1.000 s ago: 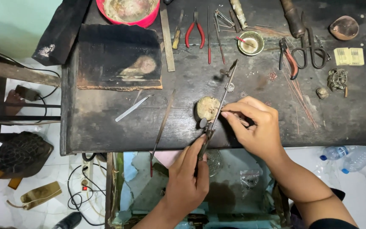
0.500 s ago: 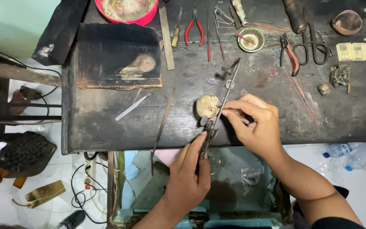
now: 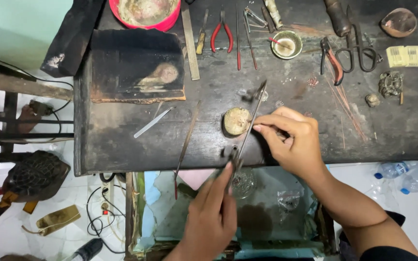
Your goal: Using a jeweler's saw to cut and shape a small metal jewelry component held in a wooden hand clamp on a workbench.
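My left hand point(image 3: 211, 212) reaches up from below the dark workbench point(image 3: 131, 140) and grips the lower end of a long thin metal tool point(image 3: 250, 121), like a saw frame or file. My right hand point(image 3: 291, 140) pinches the same tool at its middle, fingertips on the shaft. The tool slants from the bench's front edge up toward the right. Just left of it a small round pale lump point(image 3: 236, 121) rests on the bench. What is clamped at the tool's lower tip is too small to tell.
A slim file point(image 3: 185, 145) overhangs the front edge. Red-handled pliers point(image 3: 221, 34), other pliers, scissors point(image 3: 356, 46), a small bowl point(image 3: 286, 44), a red bowl point(image 3: 143, 12) and a dark charred block point(image 3: 136, 65) lie on the bench. Plastic bottles point(image 3: 407, 171) and cables lie on the floor.
Both hands keep hold of the tool. The left hand has shifted slightly downward along the tool's lower end; the right hand has hardly moved.
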